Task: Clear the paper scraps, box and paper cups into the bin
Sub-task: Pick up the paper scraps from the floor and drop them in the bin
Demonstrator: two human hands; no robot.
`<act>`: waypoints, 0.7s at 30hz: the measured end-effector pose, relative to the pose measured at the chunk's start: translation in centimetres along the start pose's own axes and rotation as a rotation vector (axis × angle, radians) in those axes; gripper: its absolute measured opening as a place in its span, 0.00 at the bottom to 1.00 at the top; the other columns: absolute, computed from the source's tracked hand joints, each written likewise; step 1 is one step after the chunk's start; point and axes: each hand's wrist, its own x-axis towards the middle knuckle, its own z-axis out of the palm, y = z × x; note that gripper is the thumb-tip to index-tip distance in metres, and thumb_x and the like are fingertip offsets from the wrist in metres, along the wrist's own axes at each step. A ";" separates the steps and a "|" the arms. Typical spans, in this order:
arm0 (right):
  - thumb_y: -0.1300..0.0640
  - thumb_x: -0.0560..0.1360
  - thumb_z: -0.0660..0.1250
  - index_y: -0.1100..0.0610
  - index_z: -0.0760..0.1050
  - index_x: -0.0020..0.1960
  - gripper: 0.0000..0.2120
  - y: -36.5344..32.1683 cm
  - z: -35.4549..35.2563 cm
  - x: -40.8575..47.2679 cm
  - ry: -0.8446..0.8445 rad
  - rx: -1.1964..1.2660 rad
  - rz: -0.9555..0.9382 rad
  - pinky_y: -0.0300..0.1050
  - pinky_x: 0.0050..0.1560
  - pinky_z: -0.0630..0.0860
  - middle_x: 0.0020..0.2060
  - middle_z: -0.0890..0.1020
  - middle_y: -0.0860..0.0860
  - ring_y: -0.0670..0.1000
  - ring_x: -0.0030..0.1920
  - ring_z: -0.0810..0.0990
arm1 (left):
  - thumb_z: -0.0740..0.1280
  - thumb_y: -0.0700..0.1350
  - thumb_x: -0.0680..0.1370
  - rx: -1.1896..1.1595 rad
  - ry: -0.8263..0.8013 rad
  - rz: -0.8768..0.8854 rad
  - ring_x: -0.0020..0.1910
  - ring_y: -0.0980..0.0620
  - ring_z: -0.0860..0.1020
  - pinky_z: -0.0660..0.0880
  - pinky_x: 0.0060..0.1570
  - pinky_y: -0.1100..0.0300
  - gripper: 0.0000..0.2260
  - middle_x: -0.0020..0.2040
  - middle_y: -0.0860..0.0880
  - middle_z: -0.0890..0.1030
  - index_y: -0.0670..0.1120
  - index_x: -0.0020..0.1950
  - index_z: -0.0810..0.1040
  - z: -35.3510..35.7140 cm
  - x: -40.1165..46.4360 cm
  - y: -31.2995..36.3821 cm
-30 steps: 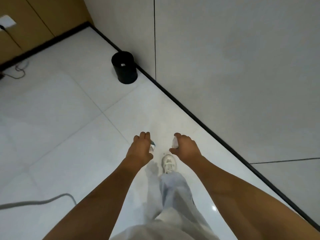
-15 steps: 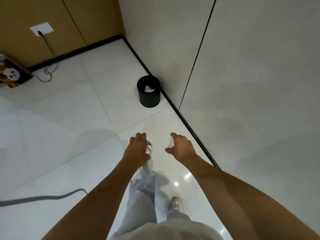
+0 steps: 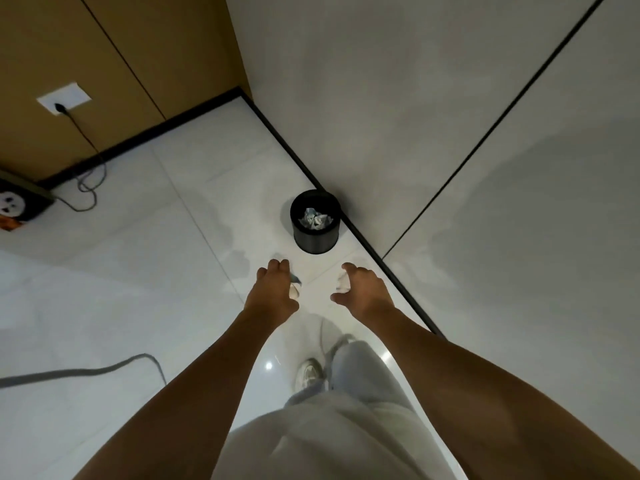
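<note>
The person's left hand (image 3: 273,292) curls round a small pale item (image 3: 295,288) (too hidden to name); the right hand (image 3: 363,289) grips a white scrap (image 3: 342,281); both are held out side by side, apart, short of the black bin (image 3: 315,221), which stands on the white floor (image 3: 138,271) against the wall with crumpled paper (image 3: 314,219) inside.

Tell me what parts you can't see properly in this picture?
- Thing in the left hand: the hand hides most of it, head view.
- White thing in the right hand: the fingers cover it.
- Crumpled stuff inside the bin: too small to tell apart.
- Dark box on the floor: cut off by the left edge.
</note>
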 end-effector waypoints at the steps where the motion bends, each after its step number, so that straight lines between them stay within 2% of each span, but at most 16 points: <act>1: 0.48 0.73 0.70 0.56 0.63 0.73 0.33 -0.5 -0.6 1.7 -0.008 -0.002 0.009 0.46 0.61 0.70 0.63 0.76 0.56 0.56 0.64 0.74 | 0.71 0.41 0.69 -0.019 -0.011 -0.005 0.58 0.46 0.68 0.73 0.49 0.56 0.25 0.61 0.46 0.68 0.44 0.64 0.67 -0.6 1.6 -0.2; 5: 0.49 0.73 0.71 0.55 0.64 0.72 0.32 -1.7 -2.8 8.5 -0.040 -0.019 0.013 0.45 0.60 0.70 0.62 0.76 0.56 0.56 0.63 0.74 | 0.71 0.41 0.69 -0.061 -0.019 -0.022 0.57 0.47 0.68 0.73 0.49 0.57 0.22 0.60 0.47 0.69 0.45 0.61 0.69 -2.8 8.2 -0.6; 9: 0.51 0.73 0.71 0.54 0.64 0.71 0.30 -3.5 -5.6 16.4 -0.063 -0.005 -0.006 0.47 0.60 0.73 0.61 0.77 0.56 0.57 0.62 0.75 | 0.70 0.41 0.71 -0.010 -0.033 -0.025 0.60 0.47 0.68 0.73 0.53 0.57 0.27 0.62 0.46 0.68 0.43 0.67 0.65 -5.3 15.5 -1.2; 11: 0.51 0.74 0.71 0.54 0.63 0.71 0.30 -4.4 -6.8 19.8 -0.089 0.024 -0.013 0.51 0.61 0.73 0.62 0.76 0.56 0.57 0.63 0.74 | 0.69 0.39 0.71 0.005 -0.045 -0.016 0.60 0.47 0.68 0.75 0.52 0.56 0.25 0.62 0.47 0.68 0.43 0.67 0.66 -6.5 19.0 -1.3; 15: 0.40 0.70 0.63 0.56 0.60 0.74 0.37 -5.9 -7.9 26.4 -0.148 0.032 -0.064 0.52 0.62 0.72 0.66 0.72 0.57 0.58 0.64 0.72 | 0.69 0.39 0.71 -0.042 -0.016 -0.030 0.60 0.48 0.68 0.75 0.51 0.57 0.23 0.60 0.48 0.69 0.45 0.64 0.68 -7.8 25.7 -1.6; 18: 0.48 0.74 0.70 0.56 0.60 0.73 0.32 -6.7 -6.6 31.7 -0.130 -0.006 -0.056 0.49 0.60 0.73 0.68 0.71 0.56 0.58 0.65 0.72 | 0.70 0.39 0.71 -0.059 -0.003 -0.041 0.60 0.48 0.69 0.74 0.52 0.58 0.24 0.61 0.48 0.70 0.44 0.66 0.68 -7.4 29.7 -3.1; 21: 0.47 0.74 0.70 0.55 0.60 0.72 0.33 -6.7 -4.5 36.3 -0.125 0.029 -0.051 0.49 0.58 0.74 0.68 0.71 0.56 0.58 0.65 0.73 | 0.71 0.41 0.73 -0.007 0.006 0.014 0.60 0.48 0.69 0.73 0.54 0.60 0.25 0.63 0.47 0.70 0.44 0.69 0.68 -5.6 32.6 -5.5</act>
